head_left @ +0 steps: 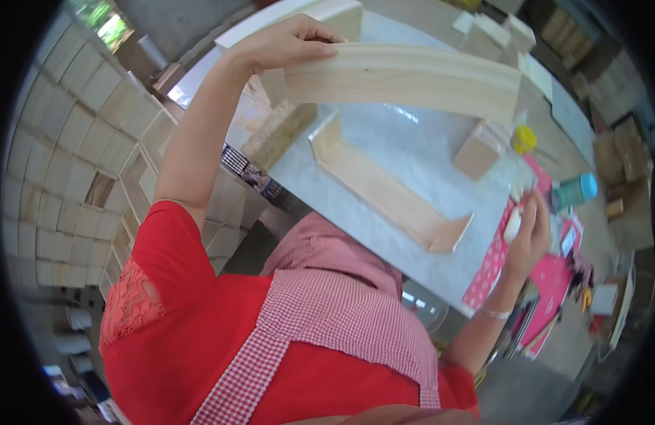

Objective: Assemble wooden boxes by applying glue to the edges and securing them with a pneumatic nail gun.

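Note:
My left hand (288, 46) grips the left end of a long pale wooden board (405, 74), thumb on its top edge and fingers curled behind. The board has short end pieces turned down, and it spans the far side of the table. Below it on the marbled white tabletop (412, 134) lies a second U-shaped wooden piece (384, 188), with both short ends standing up. At the right edge of the table, my right hand (531, 234) is closed around a small white bottle (513, 225), partly hidden by the fingers.
A wood block (481, 149) stands near the board's right end, and a rough block (278, 134) near its left. A teal-lidded bottle (574, 190), yellow roll (524, 138) and pink cloth (492, 262) lie rightward. Stacked wooden boxes (72, 156) fill the left.

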`<state>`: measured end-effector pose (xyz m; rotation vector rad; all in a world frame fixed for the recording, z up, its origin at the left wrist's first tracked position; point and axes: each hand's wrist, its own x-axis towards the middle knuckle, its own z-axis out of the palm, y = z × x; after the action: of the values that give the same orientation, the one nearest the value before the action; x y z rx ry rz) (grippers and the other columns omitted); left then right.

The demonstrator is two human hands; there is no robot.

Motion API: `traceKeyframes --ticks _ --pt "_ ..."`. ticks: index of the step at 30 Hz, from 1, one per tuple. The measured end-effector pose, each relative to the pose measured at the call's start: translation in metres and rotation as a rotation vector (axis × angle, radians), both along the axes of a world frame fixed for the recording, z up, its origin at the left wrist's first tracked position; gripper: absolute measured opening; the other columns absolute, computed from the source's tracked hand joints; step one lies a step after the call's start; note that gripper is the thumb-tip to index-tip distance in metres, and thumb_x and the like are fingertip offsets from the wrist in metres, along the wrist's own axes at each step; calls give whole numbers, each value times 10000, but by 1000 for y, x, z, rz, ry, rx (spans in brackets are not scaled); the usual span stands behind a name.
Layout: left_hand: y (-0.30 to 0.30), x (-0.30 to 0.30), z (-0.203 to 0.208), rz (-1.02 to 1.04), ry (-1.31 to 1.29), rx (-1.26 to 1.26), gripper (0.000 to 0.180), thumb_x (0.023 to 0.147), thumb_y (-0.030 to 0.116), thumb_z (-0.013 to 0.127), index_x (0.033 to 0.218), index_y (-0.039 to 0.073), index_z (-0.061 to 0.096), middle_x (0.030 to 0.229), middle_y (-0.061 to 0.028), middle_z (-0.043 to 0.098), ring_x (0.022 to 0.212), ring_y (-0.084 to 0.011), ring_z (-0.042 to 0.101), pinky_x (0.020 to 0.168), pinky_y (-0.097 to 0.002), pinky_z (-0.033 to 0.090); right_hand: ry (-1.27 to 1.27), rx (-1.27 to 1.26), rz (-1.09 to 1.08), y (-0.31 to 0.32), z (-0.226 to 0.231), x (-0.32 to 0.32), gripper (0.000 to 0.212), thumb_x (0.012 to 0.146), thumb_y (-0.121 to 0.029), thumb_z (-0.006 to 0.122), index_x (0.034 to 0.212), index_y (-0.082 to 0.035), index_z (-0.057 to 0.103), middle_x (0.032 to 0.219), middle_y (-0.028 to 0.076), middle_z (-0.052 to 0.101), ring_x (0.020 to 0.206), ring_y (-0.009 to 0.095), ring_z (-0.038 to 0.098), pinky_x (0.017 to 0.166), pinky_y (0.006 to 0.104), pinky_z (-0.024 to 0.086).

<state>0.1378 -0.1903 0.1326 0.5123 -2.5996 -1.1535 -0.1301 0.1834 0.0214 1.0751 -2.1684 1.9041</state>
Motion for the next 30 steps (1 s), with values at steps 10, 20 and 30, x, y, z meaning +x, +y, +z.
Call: traceKeyframes --ticks 10,20,30 --pt "43 -44 -43 -255 -152 -41 363 906 267 643 1176 24 650 1056 -44 672 977 -155 602 894 -293 451 -220 -167 48 8 -17 23 289 991 -100 564 1207 89 598 1087 97 660 980 125 612 856 254 500" --pt "195 -116 -69 -300 537 -914 696 691 513 766 1237 117 596 1192 -113 610 1063 -318 592 924 -474 417 -334 -333 54 -19 -1 84 245 964 -86 605 1146 77 617 1022 92 677 907 92 618 800 221 501" --pt "209 -122 -77 -299 272 -707 829 505 495 838 1188 82 611 1123 -145 600 981 -309 610 801 -443 445 -459 -229 211 -6 -17 83 252 974 -88 582 1158 84 600 969 93 689 835 79 635 683 206 514"
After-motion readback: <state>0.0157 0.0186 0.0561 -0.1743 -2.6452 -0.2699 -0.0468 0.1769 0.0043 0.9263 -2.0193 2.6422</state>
